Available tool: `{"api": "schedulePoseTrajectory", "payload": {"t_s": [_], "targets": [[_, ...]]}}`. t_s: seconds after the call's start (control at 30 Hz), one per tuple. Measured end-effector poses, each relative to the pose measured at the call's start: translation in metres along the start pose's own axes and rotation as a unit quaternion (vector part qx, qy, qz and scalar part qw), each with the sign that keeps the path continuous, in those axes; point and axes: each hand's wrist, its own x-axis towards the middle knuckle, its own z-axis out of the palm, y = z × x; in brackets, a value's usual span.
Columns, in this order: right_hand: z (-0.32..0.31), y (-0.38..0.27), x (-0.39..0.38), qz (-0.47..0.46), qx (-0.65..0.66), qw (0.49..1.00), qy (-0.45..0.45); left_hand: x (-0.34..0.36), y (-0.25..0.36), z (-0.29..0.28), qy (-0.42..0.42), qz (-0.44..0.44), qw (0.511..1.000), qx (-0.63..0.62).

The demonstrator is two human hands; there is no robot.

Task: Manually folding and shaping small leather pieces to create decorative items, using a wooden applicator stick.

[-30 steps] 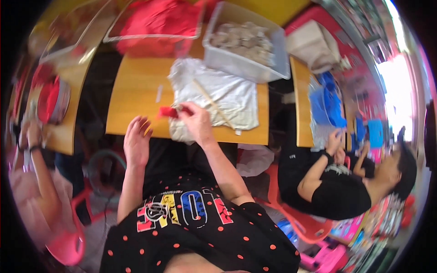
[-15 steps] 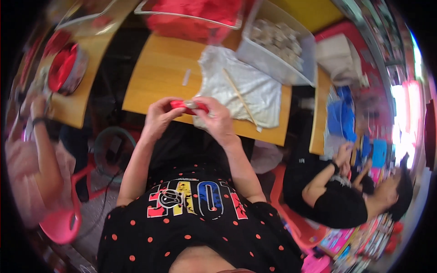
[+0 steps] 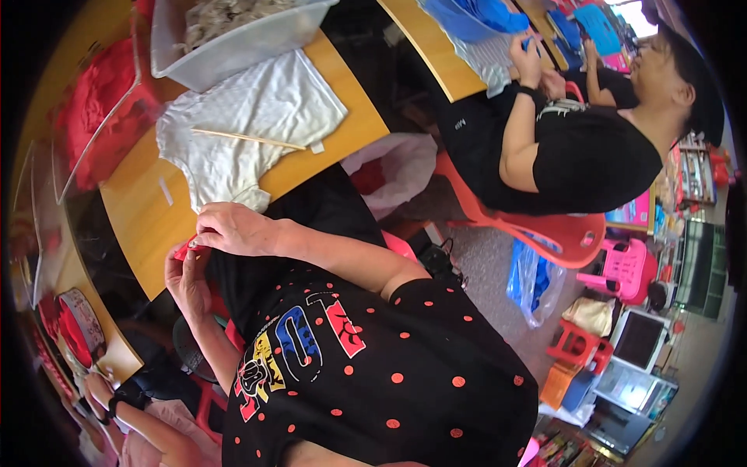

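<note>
My left hand [image 3: 187,285] and my right hand [image 3: 240,230] meet at the table's front edge, fingers closed in a pinch. Between them is a small red piece [image 3: 183,251], perhaps cloth, with a pale bit at the fingertips; the fingers cover much of it. Just beyond my right hand, a white garment-like cloth [image 3: 257,101] lies spread on the wooden table [image 3: 136,226]. Across the cloth rests a thin wooden stick [image 3: 249,139]. A small whitish strip [image 3: 166,191] sits on the wood left of the cloth.
A clear bin [image 3: 257,54] of greyish-beige pieces stands behind the cloth. Left of it is a clear bin with red material [image 3: 97,117]. A seated co-worker [image 3: 591,148] in black handles something blue at the right; another person's arm [image 3: 144,428] shows lower left. A red chair [image 3: 537,233] stands at the right.
The view has swung and tilted, so the table now appears toward the upper left and more of the room's right side shows. Both hands still pinch the red piece.
</note>
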Motion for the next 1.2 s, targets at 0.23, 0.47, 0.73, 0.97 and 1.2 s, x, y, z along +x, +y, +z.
{"api": "schedulePoseTrajectory", "payload": {"t_s": [0.23,0.47,0.73,0.97,1.2], "targets": [[0.001,0.004,-0.013,-0.078,0.013,0.989,0.128,-0.003,0.0,0.023,0.002,-0.025,0.998,0.054],[-0.016,0.008,-0.016,-0.122,-0.031,0.99,0.07,0.0,-0.003,0.028,-0.001,-0.038,0.998,0.047],[-0.035,0.014,-0.016,-0.108,-0.061,0.991,-0.055,0.0,0.006,0.036,-0.039,-0.062,0.981,0.181],[-0.032,0.012,-0.012,-0.095,-0.047,0.99,-0.092,0.0,0.009,0.032,-0.053,-0.05,0.984,0.162],[-0.013,0.009,-0.01,-0.105,-0.018,0.994,-0.014,0.003,0.009,0.025,0.002,-0.061,0.997,0.049]]}}
